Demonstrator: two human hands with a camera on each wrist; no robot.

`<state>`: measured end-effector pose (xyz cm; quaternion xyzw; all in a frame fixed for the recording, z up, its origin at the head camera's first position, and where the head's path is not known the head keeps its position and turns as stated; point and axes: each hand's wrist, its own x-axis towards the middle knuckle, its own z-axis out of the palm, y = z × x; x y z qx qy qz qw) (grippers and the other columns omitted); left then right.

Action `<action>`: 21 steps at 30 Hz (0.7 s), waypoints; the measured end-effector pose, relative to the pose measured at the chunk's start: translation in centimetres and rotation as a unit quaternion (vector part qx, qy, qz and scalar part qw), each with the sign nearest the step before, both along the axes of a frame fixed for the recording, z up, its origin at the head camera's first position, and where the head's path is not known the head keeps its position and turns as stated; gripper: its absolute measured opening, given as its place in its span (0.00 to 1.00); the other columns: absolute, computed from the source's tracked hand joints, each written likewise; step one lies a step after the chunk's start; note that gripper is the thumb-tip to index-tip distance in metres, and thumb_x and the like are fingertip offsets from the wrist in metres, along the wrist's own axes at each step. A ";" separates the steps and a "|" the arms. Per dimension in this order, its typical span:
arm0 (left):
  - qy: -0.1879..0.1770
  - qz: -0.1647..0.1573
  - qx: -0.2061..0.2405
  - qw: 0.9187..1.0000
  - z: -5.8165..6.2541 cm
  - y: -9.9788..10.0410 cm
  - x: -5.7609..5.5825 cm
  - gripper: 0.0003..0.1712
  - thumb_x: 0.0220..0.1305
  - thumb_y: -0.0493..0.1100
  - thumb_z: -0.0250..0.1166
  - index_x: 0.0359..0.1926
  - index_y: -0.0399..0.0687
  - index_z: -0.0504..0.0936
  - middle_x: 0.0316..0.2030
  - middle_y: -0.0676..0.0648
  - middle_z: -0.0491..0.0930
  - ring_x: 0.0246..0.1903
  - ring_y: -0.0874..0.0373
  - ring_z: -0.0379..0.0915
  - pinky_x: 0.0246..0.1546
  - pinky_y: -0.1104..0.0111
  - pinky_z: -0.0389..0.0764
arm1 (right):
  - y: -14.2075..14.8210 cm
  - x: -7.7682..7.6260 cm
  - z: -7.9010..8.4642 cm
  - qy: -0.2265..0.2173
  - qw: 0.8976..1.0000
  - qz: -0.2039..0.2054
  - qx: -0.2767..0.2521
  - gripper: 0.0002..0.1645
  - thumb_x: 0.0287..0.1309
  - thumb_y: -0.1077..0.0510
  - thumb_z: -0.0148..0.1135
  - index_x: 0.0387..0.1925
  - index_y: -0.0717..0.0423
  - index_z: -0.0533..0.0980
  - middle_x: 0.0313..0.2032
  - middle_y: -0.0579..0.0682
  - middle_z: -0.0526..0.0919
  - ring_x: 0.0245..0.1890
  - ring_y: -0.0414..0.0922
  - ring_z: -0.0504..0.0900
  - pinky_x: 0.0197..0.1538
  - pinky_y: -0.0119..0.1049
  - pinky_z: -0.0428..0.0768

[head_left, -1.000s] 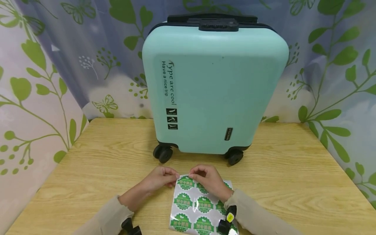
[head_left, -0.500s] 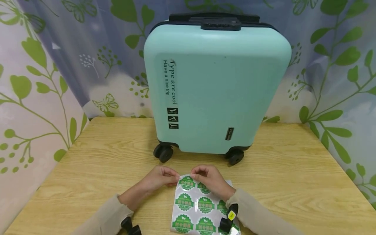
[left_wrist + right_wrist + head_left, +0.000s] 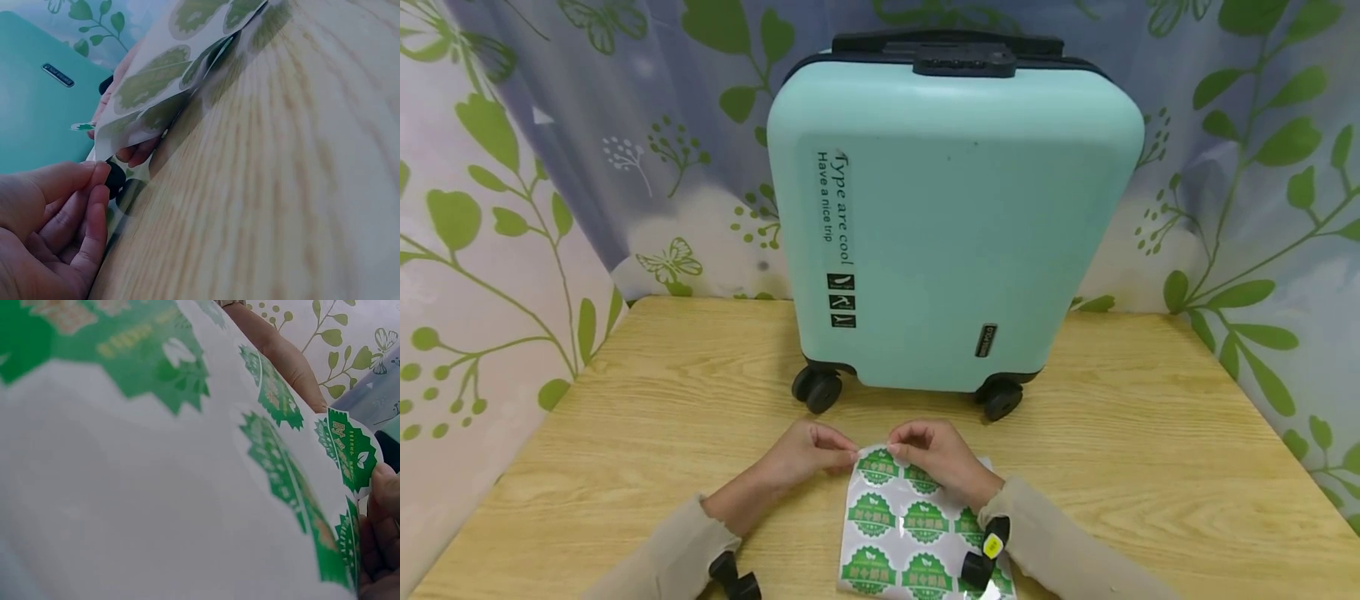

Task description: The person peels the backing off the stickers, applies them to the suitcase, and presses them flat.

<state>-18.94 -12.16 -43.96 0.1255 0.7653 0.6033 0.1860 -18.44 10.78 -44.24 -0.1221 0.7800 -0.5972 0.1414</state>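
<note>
A sheet of round green stickers (image 3: 898,542) on white backing lies before me, its far edge raised and curved. My left hand (image 3: 805,458) pinches the sheet's far left corner between thumb and fingers. Close beside it, my right hand (image 3: 942,463) pinches the far edge by the corner sticker (image 3: 361,457). That sticker looks creased and bent in the right wrist view, with the right thumb (image 3: 384,481) on its rim. A small green edge (image 3: 81,127) sticks out past the sheet in the left wrist view. My right wrist covers part of the sheet's right side.
A mint-green suitcase (image 3: 940,233) stands upright behind the hands, its black wheels (image 3: 820,392) on the wooden table (image 3: 1150,467). Printed leaf curtains (image 3: 1247,167) hang behind and along the sides. Black wrist cameras (image 3: 981,562) sit over the sleeves.
Sheet and both hands shift very slightly right in the head view, as does the suitcase. Both hands keep their pinch at the far edge.
</note>
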 end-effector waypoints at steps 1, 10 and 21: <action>0.000 -0.001 -0.001 1.000 0.0 0.0 0.0 0.12 0.55 0.36 0.69 0.37 0.28 0.84 0.30 0.42 0.85 0.27 0.63 0.76 0.30 0.72 0.77 | 0.0 0.0 0.0 -0.005 1.000 0.001 -0.004 0.11 0.59 0.57 0.63 0.37 0.62 0.80 0.36 0.49 0.83 0.35 0.41 0.75 0.41 0.32 0.73; -0.004 0.006 -0.016 1.000 0.0 0.0 0.1 0.12 0.55 0.37 0.69 0.36 0.30 0.84 0.31 0.42 0.85 0.28 0.63 0.77 0.30 0.71 0.76 | 0.3 -0.1 -0.1 -0.042 0.998 0.006 -0.039 0.13 0.58 0.56 0.64 0.37 0.64 0.80 0.34 0.47 0.82 0.34 0.42 0.74 0.41 0.34 0.72; -0.001 0.002 -0.009 1.000 -0.2 0.0 -0.1 0.11 0.55 0.35 0.68 0.36 0.29 0.84 0.31 0.42 0.85 0.26 0.63 0.76 0.29 0.72 0.77 | 0.5 -0.6 -0.6 -0.069 0.994 0.001 -0.086 0.12 0.55 0.58 0.67 0.35 0.64 0.79 0.33 0.46 0.82 0.36 0.42 0.75 0.44 0.35 0.72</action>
